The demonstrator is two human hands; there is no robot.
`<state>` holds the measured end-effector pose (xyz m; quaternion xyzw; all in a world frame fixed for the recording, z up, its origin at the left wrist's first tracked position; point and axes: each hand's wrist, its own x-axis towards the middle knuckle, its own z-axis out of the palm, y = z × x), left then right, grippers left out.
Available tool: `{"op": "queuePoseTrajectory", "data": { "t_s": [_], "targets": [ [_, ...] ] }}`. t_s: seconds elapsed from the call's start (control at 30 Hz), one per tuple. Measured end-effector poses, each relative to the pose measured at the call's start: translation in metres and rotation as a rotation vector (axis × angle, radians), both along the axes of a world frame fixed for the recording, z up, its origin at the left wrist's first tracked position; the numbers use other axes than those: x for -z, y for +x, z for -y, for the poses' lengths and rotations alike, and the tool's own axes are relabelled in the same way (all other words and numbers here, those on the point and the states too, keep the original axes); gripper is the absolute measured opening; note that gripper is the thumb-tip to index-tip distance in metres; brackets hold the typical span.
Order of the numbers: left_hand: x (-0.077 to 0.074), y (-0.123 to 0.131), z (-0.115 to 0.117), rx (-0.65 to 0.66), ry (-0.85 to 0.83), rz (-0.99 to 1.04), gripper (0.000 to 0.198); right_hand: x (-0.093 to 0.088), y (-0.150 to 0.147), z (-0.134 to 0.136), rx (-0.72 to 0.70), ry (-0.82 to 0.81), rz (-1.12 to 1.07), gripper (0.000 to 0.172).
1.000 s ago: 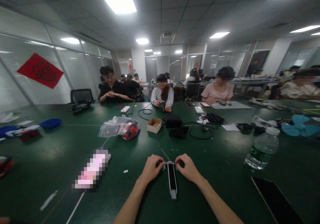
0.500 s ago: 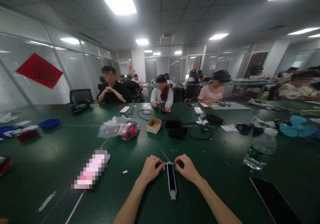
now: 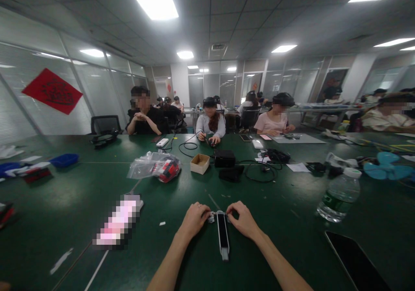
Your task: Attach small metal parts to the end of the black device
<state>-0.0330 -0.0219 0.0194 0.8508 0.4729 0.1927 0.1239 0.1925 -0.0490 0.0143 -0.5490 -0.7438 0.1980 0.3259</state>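
Observation:
A slim, long object with a black face and a white frame [image 3: 223, 234] lies on the green table in front of me, its pale grey end pointing towards me. Small whitish parts stick out on both sides of its far end. My left hand [image 3: 195, 218] is closed in a pinch at the left whitish part [image 3: 211, 218]. On the other side, the thumb and forefinger of my right hand [image 3: 242, 217] are pinched against the far right edge; what they grip is mostly hidden by the fingers.
A water bottle [image 3: 339, 196] and a dark phone [image 3: 355, 258] stand and lie to the right. A pixelated pink item [image 3: 118, 222] lies left. Farther off are a plastic bag [image 3: 155, 166], an open small box [image 3: 199, 164] and black cables. Several people sit across the table.
My left fingers have shifted slightly, so more of the left whitish part shows. My right hand and the slim object have hardly moved. The person opposite has moved their hands a little.

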Motion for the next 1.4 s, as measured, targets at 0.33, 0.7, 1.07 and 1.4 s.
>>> {"op": "queuePoseTrajectory", "data": {
  "t_s": [0.33,0.7,1.07,1.4],
  "targets": [
    [-0.008,-0.001,0.003,-0.008,0.013,-0.064,0.019,0.001,0.001,-0.001,0.002,0.029,-0.008,0.011],
    [0.007,0.006,0.002,-0.020,-0.015,0.177,0.020,-0.006,-0.001,0.002,0.006,0.007,0.008,0.011],
    [0.006,0.011,0.004,-0.122,-0.062,0.265,0.012,0.004,0.002,-0.002,-0.018,0.039,0.007,0.010],
    [-0.001,0.013,0.007,-0.111,-0.124,0.332,0.012,0.002,0.001,-0.001,-0.014,0.028,0.012,0.010]
  ]
}}
